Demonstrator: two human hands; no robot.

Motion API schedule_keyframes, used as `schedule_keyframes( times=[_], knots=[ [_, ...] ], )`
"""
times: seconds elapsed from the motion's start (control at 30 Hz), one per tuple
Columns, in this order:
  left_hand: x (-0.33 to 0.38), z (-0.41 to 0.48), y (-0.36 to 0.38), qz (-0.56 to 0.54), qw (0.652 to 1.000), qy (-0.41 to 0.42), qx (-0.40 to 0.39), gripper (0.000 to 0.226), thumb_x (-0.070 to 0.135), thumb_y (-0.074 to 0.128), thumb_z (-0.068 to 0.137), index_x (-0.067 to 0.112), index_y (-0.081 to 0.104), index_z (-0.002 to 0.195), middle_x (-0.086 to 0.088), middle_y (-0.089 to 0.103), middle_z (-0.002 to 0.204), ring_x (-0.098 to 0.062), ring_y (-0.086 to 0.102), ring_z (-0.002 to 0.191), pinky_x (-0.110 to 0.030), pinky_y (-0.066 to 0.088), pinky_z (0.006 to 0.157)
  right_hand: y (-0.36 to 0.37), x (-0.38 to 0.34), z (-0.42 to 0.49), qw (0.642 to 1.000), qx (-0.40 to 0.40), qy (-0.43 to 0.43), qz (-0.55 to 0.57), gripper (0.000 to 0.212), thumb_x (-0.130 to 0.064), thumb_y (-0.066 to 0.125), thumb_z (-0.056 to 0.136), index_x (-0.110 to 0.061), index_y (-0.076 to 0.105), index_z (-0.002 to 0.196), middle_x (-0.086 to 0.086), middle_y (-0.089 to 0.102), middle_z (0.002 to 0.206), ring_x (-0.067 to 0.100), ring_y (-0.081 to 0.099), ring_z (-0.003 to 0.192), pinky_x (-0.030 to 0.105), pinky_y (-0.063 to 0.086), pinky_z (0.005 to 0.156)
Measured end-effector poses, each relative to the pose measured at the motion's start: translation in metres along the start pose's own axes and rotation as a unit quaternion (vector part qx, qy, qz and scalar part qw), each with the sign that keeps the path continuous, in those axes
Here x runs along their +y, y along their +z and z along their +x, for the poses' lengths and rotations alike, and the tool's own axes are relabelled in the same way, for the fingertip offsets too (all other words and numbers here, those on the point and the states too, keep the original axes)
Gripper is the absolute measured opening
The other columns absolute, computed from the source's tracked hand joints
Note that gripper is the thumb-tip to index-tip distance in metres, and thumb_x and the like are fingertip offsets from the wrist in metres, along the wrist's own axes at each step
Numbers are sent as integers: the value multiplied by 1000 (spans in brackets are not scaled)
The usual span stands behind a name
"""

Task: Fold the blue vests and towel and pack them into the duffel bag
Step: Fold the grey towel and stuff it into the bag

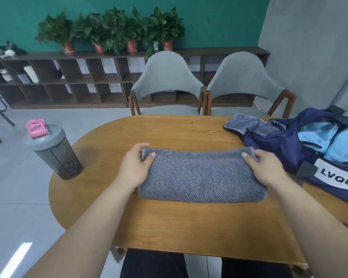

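A grey ribbed towel (201, 177) lies folded into a long rectangle on the wooden table (169, 227). My left hand (134, 165) pinches its far left corner between thumb and fingers. My right hand (264, 167) pinches the far right corner the same way. At the right edge of the table lies the open navy duffel bag (285, 145) with a white label. Light blue fabric (325, 141), the vests, shows inside its opening.
A grey shaker bottle (54, 151) with a pink cap stands on the table's left end. Two grey chairs (167, 87) are tucked in at the far side. A low shelf with potted plants (113, 31) runs along the green wall.
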State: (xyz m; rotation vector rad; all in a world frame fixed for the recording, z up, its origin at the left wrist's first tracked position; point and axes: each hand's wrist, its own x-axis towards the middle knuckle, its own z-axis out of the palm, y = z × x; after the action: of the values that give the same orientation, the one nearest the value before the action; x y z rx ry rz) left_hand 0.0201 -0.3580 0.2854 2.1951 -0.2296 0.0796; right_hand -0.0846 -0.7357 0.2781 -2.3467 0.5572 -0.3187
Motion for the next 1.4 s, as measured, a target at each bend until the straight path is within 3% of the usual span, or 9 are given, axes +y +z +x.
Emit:
schedule_keyframes(
  times=[0.1,0.23,0.37,0.63,0.77,0.93,1.03,1.17,1.4],
  knots=[
    [-18,-4,21,30,999,-8,-35,54,24,64,103,30,46,153,3,60,145,-19,57,132,-32,44,109,23,13,-3,998,47,22,-37,33,-42,62,101,-15,70,118,9,75,100,35,68,95,40,50,81],
    [-33,-16,33,32,996,75,46,28,16,65,102,34,75,121,15,66,105,6,59,88,-29,51,88,31,13,-17,995,100,8,-5,40,-40,61,102,-30,52,139,3,70,92,30,64,86,37,46,75],
    [-30,-7,29,33,993,91,63,24,12,66,101,24,79,118,13,67,117,6,59,96,-3,39,89,26,12,-15,996,92,-4,-3,39,-35,61,103,-34,50,140,-5,65,79,19,61,75,35,44,75],
    [-29,3,30,166,980,107,-10,34,20,59,106,22,68,139,6,58,141,-19,62,120,-28,47,95,23,11,0,997,77,10,-27,27,-28,60,104,-28,57,130,-1,67,72,19,64,75,36,45,72],
    [-24,6,30,277,954,111,-21,38,26,56,105,21,64,142,3,49,151,-26,64,116,-39,58,88,23,1,4,980,33,35,-191,30,-34,51,106,-27,52,134,12,65,113,39,64,104,42,47,78],
    [30,-11,59,319,934,157,-21,48,31,48,107,19,49,153,-9,25,171,-35,26,155,-50,24,128,48,-41,-9,944,68,-92,-309,52,-41,48,105,-22,42,153,11,41,153,35,41,136,50,46,104],
    [46,-21,94,300,929,172,-131,58,38,33,110,20,25,166,-2,13,175,-22,9,161,-43,6,132,88,-65,-30,941,-55,-211,-259,60,-54,25,107,-26,37,160,3,27,170,27,22,157,49,26,126],
    [24,-22,105,345,914,134,-169,68,56,15,109,26,4,168,6,-7,175,-12,-13,160,-42,-5,131,101,-45,-38,945,-114,-190,-239,67,-66,9,104,-38,19,165,-5,7,175,15,-3,161,40,1,130],
    [0,-7,73,390,901,70,-177,84,79,-1,97,33,-12,165,4,-23,172,-12,-24,158,-40,-10,130,59,-6,-17,938,-115,-132,-301,70,-73,7,101,-44,1,165,-7,-5,175,14,-10,160,41,-3,130]
  ],
)
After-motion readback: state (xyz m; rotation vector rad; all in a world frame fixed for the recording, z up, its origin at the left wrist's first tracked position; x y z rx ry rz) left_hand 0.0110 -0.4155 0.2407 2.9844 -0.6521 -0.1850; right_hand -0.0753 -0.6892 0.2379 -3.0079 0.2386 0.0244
